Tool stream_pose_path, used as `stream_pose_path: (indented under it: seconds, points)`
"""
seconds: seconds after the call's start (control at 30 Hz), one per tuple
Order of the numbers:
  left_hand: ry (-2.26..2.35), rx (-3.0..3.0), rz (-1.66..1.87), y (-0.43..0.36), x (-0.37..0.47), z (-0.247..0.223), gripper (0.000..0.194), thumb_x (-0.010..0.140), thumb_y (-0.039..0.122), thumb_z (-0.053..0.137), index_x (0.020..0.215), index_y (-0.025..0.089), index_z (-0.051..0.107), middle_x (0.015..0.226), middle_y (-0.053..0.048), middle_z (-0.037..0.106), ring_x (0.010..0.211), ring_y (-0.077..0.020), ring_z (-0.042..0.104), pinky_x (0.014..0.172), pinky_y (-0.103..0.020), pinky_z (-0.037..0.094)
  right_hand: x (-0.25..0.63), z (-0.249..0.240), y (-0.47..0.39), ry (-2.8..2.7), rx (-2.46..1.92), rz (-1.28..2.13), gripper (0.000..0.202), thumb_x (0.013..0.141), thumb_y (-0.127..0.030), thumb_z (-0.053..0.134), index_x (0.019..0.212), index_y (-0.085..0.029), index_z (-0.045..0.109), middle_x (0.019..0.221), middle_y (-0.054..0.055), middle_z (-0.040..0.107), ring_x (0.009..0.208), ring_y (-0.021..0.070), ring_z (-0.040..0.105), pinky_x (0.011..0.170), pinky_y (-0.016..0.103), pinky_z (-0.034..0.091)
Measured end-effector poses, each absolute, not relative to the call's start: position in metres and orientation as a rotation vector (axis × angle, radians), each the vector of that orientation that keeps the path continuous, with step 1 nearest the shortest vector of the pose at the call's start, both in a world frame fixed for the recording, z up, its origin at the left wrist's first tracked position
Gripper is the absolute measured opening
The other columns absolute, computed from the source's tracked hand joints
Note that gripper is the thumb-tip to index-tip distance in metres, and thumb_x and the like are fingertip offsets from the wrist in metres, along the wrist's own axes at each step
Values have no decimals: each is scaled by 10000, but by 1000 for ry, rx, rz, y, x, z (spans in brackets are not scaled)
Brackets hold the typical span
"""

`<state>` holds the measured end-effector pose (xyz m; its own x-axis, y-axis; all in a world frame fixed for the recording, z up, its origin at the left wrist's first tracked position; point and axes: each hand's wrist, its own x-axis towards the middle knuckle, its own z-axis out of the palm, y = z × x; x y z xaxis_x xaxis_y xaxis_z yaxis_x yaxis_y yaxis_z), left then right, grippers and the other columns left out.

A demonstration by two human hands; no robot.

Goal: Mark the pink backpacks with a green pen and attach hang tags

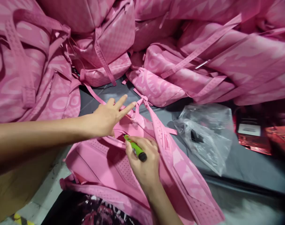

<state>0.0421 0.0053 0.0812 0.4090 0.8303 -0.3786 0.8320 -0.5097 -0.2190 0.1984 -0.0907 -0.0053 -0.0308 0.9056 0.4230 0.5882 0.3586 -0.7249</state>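
A pink backpack point(133, 162) lies in front of me, its padded back and perforated straps facing up. My left hand point(109, 115) rests at its top edge with the fingers spread, and part of the thumb side is hidden against the fabric. In my right hand point(144, 159) is a green marker pen point(135, 148) with a black end. Its front end points at the shaded fold near the top of the bag, and whether it touches the fabric I cannot tell. A pink shoulder strap point(160, 128) runs down the right side of the bag.
More pink backpacks point(109, 37) are piled across the back and left. To the right, a clear plastic bag point(205, 134) lies on the dark table point(245, 165), with shiny red packets point(255, 142) beyond it. Brown cardboard point(22, 193) stands at the lower left.
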Motion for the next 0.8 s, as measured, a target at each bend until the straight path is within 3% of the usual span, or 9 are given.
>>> stream_pose_path:
  seconds: [0.13,0.23,0.37,0.47,0.53,0.63,0.8]
  points:
    - [1623,2684,-724,-4,36,65,1303,672,300,834,1552,274,-126,1624,-209,20,1265,-398,386,853,-444,542,195,-5,-99,-1750,-1262,542,75,853,-193,648,918,-223,672,890,-9,755,813,176,687,869,380,393]
    - [1524,2736,-621,-1,28,57,1156,749,246,740,1558,251,-85,1603,-196,127,1254,-360,401,881,-413,532,198,-9,-101,-1755,-1238,560,95,856,-197,650,945,-225,669,925,-3,752,845,179,687,867,375,388]
    - [1440,2711,-519,-2,19,60,991,796,137,639,1557,298,24,1630,-144,71,1341,-328,353,1002,-407,461,206,-15,-98,-1767,-1223,529,122,865,-216,664,986,-225,663,944,-4,746,860,177,683,858,369,396]
    - [1675,2544,-415,-8,17,62,987,808,156,655,1556,280,22,1624,-187,36,1379,-331,349,1002,-387,452,211,-16,-94,-1802,-1232,501,135,879,-233,662,1014,-228,661,959,-1,744,868,177,683,839,364,403]
    - [1850,2367,-381,-10,16,62,1011,829,236,670,1557,248,-32,1559,-245,201,1267,-329,496,918,-377,492,213,-14,-92,-1816,-1226,524,145,881,-246,664,1026,-234,667,978,2,745,877,180,682,827,360,414]
    - [1836,2275,-459,-5,17,62,1024,845,267,660,1557,208,-74,1363,-226,447,1046,-291,639,807,-342,513,208,-9,-88,-1828,-1220,624,202,880,-298,673,1076,-251,677,1009,7,747,907,192,679,827,366,431]
    - [1776,2316,-533,3,18,62,998,837,195,622,1559,155,-65,1305,-225,474,971,-285,666,766,-329,509,182,-9,-79,-1845,-1203,675,204,890,-251,638,1088,-256,686,1028,5,758,940,199,686,875,395,402]
